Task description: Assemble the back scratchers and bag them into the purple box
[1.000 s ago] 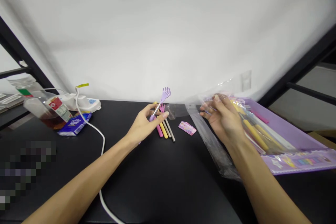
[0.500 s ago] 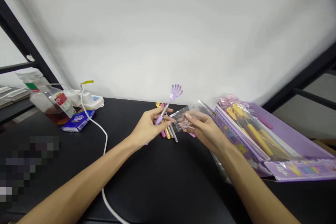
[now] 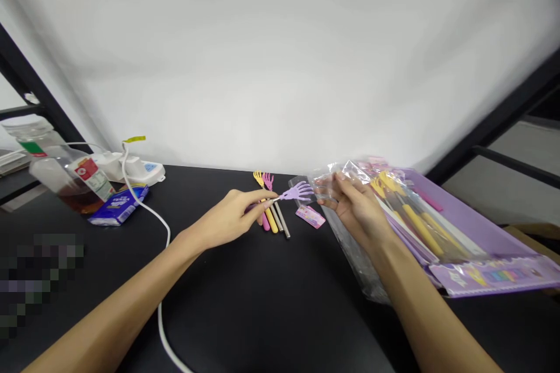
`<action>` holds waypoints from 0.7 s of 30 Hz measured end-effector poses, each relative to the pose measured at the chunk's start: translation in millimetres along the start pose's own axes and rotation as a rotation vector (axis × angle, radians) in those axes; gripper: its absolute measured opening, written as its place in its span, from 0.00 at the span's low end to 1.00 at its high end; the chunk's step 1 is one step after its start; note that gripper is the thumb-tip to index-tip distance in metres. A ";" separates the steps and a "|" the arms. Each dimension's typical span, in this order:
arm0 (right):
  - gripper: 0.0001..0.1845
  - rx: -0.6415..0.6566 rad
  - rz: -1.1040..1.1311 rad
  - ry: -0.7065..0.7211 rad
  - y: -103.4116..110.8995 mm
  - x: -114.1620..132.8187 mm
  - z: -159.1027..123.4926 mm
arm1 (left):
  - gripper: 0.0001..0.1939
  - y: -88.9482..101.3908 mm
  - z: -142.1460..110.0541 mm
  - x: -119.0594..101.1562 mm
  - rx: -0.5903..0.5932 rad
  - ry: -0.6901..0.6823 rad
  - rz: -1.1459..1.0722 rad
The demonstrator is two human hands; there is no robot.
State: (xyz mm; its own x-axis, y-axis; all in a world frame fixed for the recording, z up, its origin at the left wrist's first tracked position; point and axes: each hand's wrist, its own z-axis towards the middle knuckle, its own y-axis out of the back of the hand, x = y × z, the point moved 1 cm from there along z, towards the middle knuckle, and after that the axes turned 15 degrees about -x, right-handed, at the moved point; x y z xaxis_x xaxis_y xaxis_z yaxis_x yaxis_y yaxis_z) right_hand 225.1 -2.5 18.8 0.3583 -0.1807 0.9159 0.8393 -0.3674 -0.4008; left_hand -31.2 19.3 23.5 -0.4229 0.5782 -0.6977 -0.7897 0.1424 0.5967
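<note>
My left hand [image 3: 230, 218] is closed on the handle of a purple hand-shaped back scratcher [image 3: 294, 192], whose claw end points right toward a clear plastic bag [image 3: 326, 186]. My right hand [image 3: 356, 207] grips that bag by its open end, just above the table. On the black table [image 3: 271, 303] behind the scratcher lie a yellow and a pink scratcher [image 3: 266, 201] with a metal rod beside them. A small pink card [image 3: 310, 216] lies between my hands.
A stack of purple packaged scratcher sets [image 3: 455, 233] fills the right side. At the left stand a plastic bottle [image 3: 65, 178], a blue tissue pack [image 3: 118, 205] and a white power strip [image 3: 131, 168] with its cable [image 3: 164, 233] running toward me.
My left hand has tipped the purple scratcher from upright to level, claw end toward the bag. My right hand has shifted right with the bag and raised it to the scratcher.
</note>
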 end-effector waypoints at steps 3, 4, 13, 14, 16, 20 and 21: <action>0.13 0.077 -0.048 0.033 0.4 0.4 -1.8 | 0.20 -0.7 0.1 -0.8 0.035 0.001 0.003; 0.12 0.100 -0.066 0.045 0.4 0.3 -2.3 | 0.20 -1.0 -0.1 -0.9 0.043 0.003 0.002; 0.18 0.155 -0.304 0.193 -1.5 -1.3 -4.4 | 0.17 0.7 -0.4 1.1 0.034 -0.020 0.097; 0.19 0.160 -0.337 0.206 -2.3 -1.5 -4.7 | 0.17 1.1 -0.3 1.5 0.034 -0.031 0.121; 0.20 0.169 -0.392 0.235 -3.7 -2.3 -4.9 | 0.17 1.8 -0.5 2.0 0.030 -0.049 0.164; 0.21 0.177 -0.472 0.284 -5.1 -7.3 -3.8 | 0.17 1.4 -1.7 1.9 -0.012 -0.074 0.235; 0.21 0.179 -0.476 0.282 -5.0 -8.9 -3.4 | 0.16 0.8 -2.1 1.9 -0.027 -0.074 0.235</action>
State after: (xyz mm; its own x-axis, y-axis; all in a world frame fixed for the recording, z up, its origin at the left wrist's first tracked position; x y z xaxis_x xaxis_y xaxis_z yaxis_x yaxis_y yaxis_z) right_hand 216.3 -2.2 12.6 -0.1775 -0.2788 0.9438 0.9461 -0.3125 0.0856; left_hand -33.5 18.8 21.9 -0.5636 0.6505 -0.5091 -0.6855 -0.0245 0.7276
